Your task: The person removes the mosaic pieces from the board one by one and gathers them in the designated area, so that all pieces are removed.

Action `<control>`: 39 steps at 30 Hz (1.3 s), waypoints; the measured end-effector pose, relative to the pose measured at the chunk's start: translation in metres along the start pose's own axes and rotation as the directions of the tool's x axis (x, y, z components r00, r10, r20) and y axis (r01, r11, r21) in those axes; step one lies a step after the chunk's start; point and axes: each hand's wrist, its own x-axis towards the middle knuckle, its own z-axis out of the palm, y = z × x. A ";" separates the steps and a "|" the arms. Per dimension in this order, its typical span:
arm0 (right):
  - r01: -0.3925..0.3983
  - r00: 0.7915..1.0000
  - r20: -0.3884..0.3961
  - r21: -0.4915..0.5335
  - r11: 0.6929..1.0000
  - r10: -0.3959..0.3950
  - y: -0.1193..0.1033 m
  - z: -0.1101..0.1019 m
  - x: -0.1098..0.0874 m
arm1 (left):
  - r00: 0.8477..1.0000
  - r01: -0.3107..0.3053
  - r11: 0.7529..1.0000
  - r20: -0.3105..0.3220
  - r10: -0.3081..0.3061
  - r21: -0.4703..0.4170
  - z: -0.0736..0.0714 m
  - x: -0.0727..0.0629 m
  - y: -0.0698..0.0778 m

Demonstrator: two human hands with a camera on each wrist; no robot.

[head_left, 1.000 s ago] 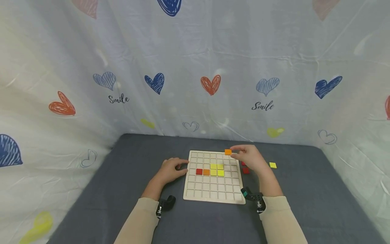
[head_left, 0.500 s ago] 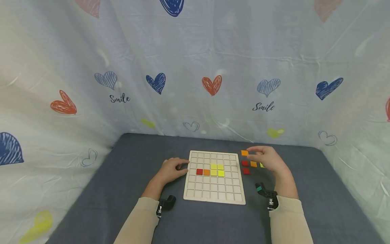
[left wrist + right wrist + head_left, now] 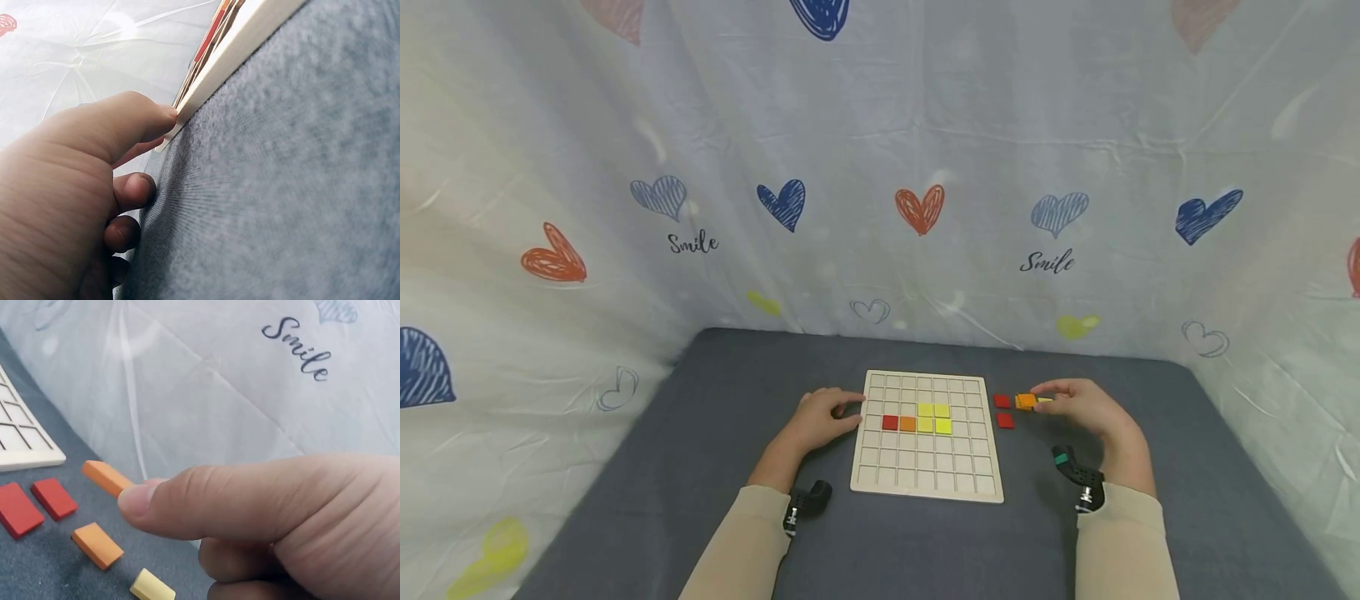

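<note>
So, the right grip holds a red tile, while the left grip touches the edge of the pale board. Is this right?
The colour is wrong: the right grip holds an orange tile, as the right wrist view shows. The left grip does touch the pale board's edge.

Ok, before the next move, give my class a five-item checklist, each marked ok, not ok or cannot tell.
1. Orange tile pinched in the right grip: ok.
2. Left grip touching the edge of the board: ok.
3. Orange tile over the board: not ok; it is off to the right.
4. Orange tile apart from the lying orange tile: ok, a gap shows.
5. Orange tile's underside unmarked: cannot tell, hidden.
</note>
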 end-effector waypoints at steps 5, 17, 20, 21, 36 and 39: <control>0.012 0.998 0.057 -0.028 1.000 -0.011 0.010 0.001 0.001 | 1.000 0.005 1.000 0.000 -0.005 -0.006 -0.001 -0.001 0.001; -0.055 0.995 0.073 -0.081 0.995 0.061 0.014 0.006 0.009 | 1.000 0.001 1.000 0.003 -0.001 -0.002 -0.002 -0.001 0.002; -0.053 0.997 0.056 -0.077 0.996 0.058 0.014 0.005 0.008 | 1.000 -0.002 1.000 0.001 0.002 -0.004 -0.002 0.000 0.002; -0.052 0.997 0.050 -0.072 0.996 0.055 0.013 0.004 0.007 | 1.000 -0.003 1.000 0.000 0.003 -0.006 -0.002 0.000 0.002; 0.016 0.999 -0.050 -0.037 0.999 -0.018 -0.022 0.006 0.000 | 1.000 0.002 1.000 -0.005 -0.002 -0.004 0.000 -0.001 0.001; 0.049 0.996 -0.073 -0.043 0.998 -0.052 -0.031 0.010 -0.002 | 1.000 0.001 1.000 -0.006 -0.001 -0.005 0.000 -0.002 0.001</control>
